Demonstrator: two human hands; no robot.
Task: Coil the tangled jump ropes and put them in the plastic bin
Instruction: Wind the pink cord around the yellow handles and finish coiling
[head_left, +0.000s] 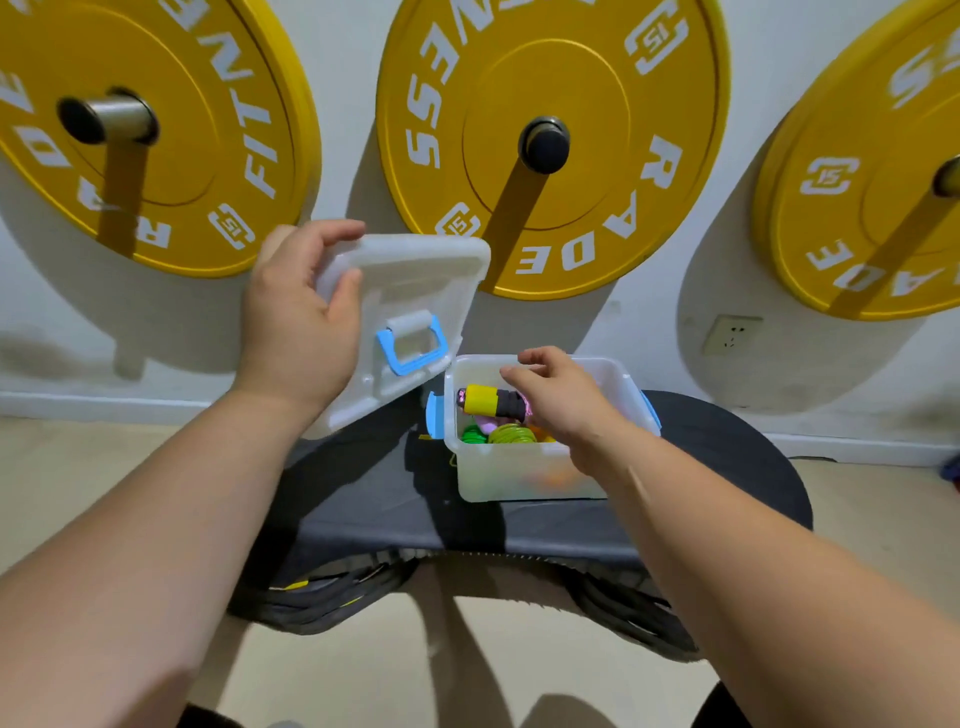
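Now left hand (298, 312) grips the tilted translucent lid (410, 291) up-left of the plastic bin (519, 478); right hand (561, 400) hovers loose-fingered, holding nothing, over coiled jump ropes (511, 434) inside the bin.

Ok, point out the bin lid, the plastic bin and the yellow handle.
bin lid (415, 278): head view, top panel.
plastic bin (519, 478): head view, front wall.
yellow handle (480, 399): head view, yellow barrel.

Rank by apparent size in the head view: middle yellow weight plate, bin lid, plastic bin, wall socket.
1. middle yellow weight plate
2. bin lid and plastic bin: alike, lid nearer the camera, so unranked
3. wall socket
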